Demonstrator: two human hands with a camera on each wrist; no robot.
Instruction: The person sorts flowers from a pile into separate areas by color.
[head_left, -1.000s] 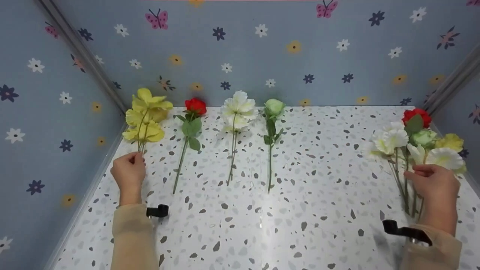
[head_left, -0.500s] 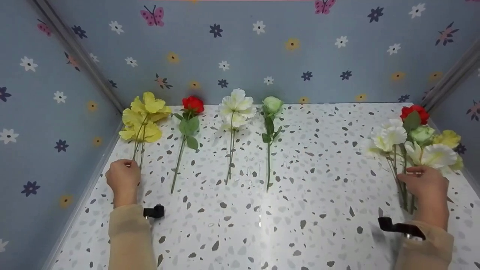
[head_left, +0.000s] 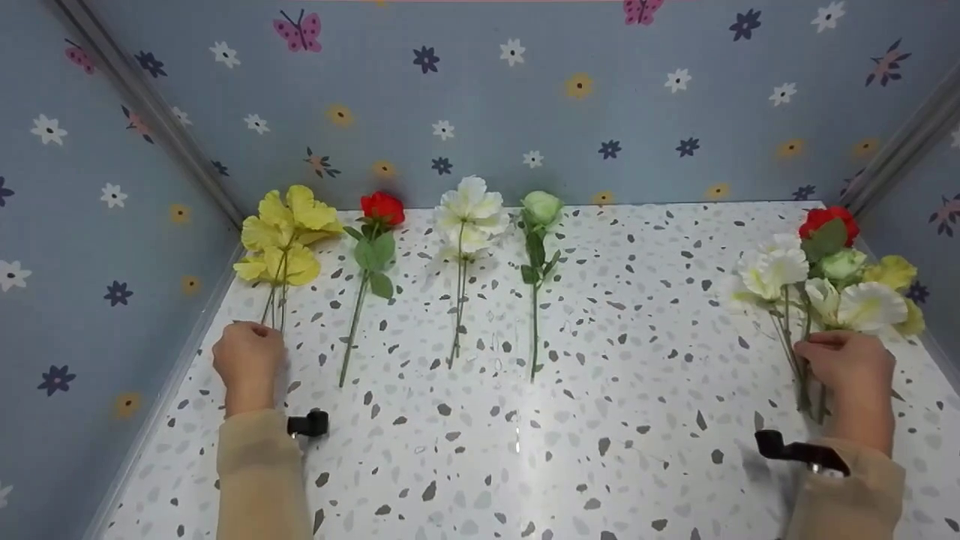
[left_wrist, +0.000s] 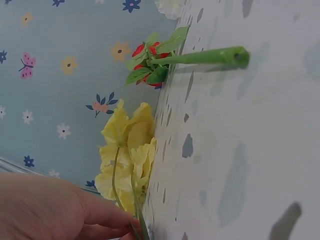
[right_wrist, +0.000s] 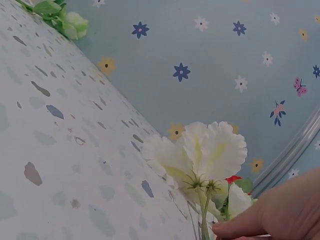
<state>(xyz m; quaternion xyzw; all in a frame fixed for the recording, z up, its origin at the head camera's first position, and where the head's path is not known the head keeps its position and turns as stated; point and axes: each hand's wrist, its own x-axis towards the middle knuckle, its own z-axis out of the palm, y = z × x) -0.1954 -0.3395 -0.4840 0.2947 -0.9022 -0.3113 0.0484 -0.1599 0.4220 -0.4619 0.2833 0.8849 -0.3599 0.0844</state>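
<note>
My left hand [head_left: 249, 364] pinches the thin stems of the yellow flowers [head_left: 285, 232], whose heads lie toward the back left corner. In the left wrist view the stems [left_wrist: 136, 202] run up from between thumb and fingers. At the right, my right hand [head_left: 851, 367] grips the stems of a mixed bunch: white flowers [head_left: 772, 266], a red rose [head_left: 829, 225], a pale green rose [head_left: 841, 262] and a yellow flower [head_left: 891, 271]. Part of that bunch's stems is hidden behind the hand. White petals [right_wrist: 210, 150] stand over the fingers in the right wrist view.
Between the hands lie a red rose [head_left: 382, 208], a white flower [head_left: 471, 214] and a pale green rose [head_left: 541, 208], stems toward me. The speckled table [head_left: 630, 352] meets patterned walls [head_left: 510, 112] at the back and sides.
My left hand has slid down the yellow flowers' stems toward me, still pinching them. The right hand has shifted slightly left with the bunch's stems. The head view has tilted a little.
</note>
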